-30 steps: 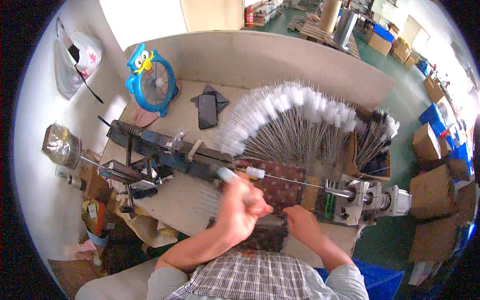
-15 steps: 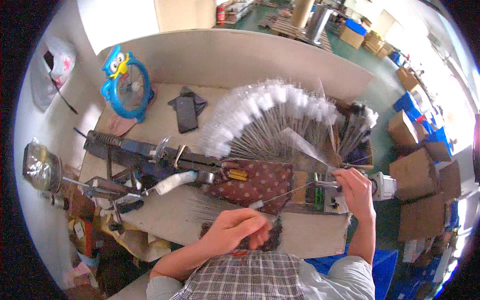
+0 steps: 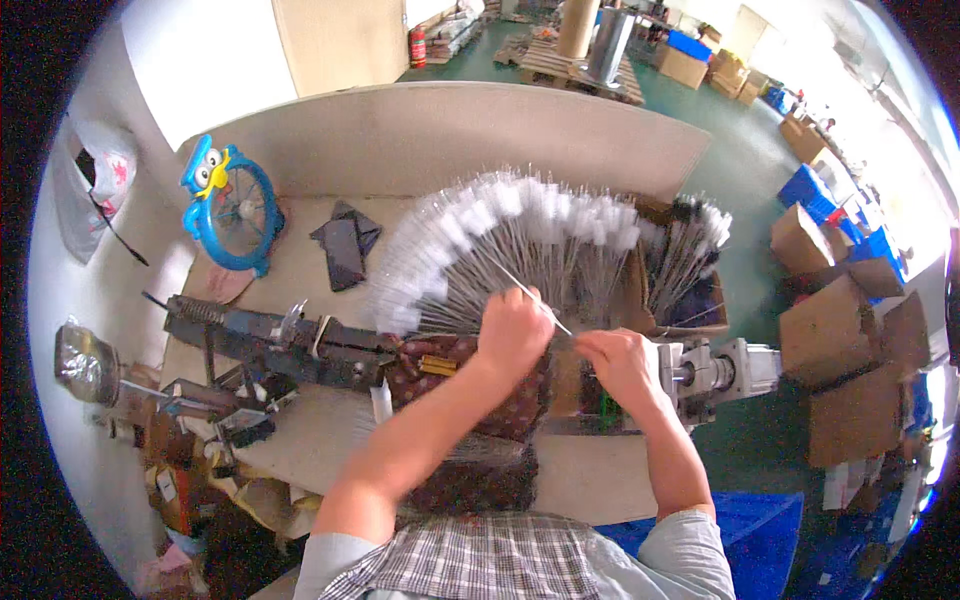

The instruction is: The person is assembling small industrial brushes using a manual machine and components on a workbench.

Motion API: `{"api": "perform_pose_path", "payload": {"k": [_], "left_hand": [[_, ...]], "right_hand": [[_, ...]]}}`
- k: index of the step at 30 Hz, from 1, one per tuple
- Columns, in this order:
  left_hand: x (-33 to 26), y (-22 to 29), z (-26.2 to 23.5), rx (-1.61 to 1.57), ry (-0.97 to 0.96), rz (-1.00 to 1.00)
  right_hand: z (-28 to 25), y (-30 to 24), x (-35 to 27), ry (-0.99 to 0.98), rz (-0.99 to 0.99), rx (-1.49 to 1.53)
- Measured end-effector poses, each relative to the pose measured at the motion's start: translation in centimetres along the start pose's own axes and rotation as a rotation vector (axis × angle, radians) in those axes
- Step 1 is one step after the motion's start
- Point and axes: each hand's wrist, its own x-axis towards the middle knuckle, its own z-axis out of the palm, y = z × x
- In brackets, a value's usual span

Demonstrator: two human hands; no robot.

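My left hand (image 3: 515,328) is closed around a thin, pale wire (image 3: 562,326) slanting down to the right. At the wire's lower end, the fingertips of my right hand (image 3: 622,366) are pinched together, beside a motorised clamp device (image 3: 705,370). Just beyond both hands spreads a large fan of wire-stemmed brushes (image 3: 480,215) with white bristles. A dark red spotted cloth (image 3: 420,395) lies under and beside my left forearm, with a yellow piece (image 3: 438,364) on it. Whether the wire has bristles on it I cannot tell.
A cardboard box (image 3: 690,325) of more brushes stands at the fan's right. A long dark metal fixture (image 3: 260,335) crosses the table's left side. Behind it are a phone (image 3: 345,255) and a blue round cartoon-shaped fan (image 3: 235,215). A low board (image 3: 450,125) borders the table's back.
My left hand has moved up and right, toward the brush fan. My right hand has shifted left from the clamp device, so the two hands are now close together. The view has shifted slightly.
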Motion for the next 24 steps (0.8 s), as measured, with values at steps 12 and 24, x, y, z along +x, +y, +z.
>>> {"api": "perform_pose_path", "payload": {"k": [12, 24], "left_hand": [[-13.2, -1.5, -6.3, -0.531, 0.08, -0.307], [-19.7, -7.9, -5.3, -2.599, 0.34, -1.645]], "right_hand": [[4.6, -7.6, 6.2, -0.188, -0.532, 0.364], [11.4, -12.8, 7.0, -0.109, -0.441, 0.166]]}}
